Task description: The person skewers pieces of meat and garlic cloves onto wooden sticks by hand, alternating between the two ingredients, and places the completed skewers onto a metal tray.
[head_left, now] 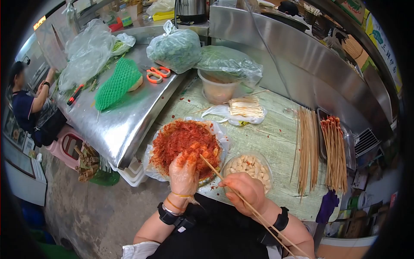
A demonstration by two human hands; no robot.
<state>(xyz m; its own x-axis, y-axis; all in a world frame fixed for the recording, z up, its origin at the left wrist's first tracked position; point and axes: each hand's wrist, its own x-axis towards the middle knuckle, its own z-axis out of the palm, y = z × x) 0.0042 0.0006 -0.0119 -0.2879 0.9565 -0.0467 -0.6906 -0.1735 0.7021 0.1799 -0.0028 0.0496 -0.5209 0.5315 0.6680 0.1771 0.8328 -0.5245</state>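
My left hand (184,175), in a clear plastic glove held by a yellow band, reaches into a bowl of red chili-coated food (181,136). Its red-smeared fingers are bent together at the heap; what they pinch is hidden. Bare, my right hand (246,192) grips bamboo skewers (254,212), one pointing up and left so its tip meets the red food beside my left fingers. Just beyond my right hand sits a clear tub of pale, clove-like pieces (248,166). The bowl's edge is wrapped in white plastic (152,167).
Plain skewers (307,146) and skewers with red-coated tips (333,151) lie at right, the latter partly in a metal tray (348,142). Behind are a bagged tub (217,88) and enoki-like bundle (246,107). Orange-handled scissors (158,74) lie on the steel counter (133,116). Another person (30,101) sits left.
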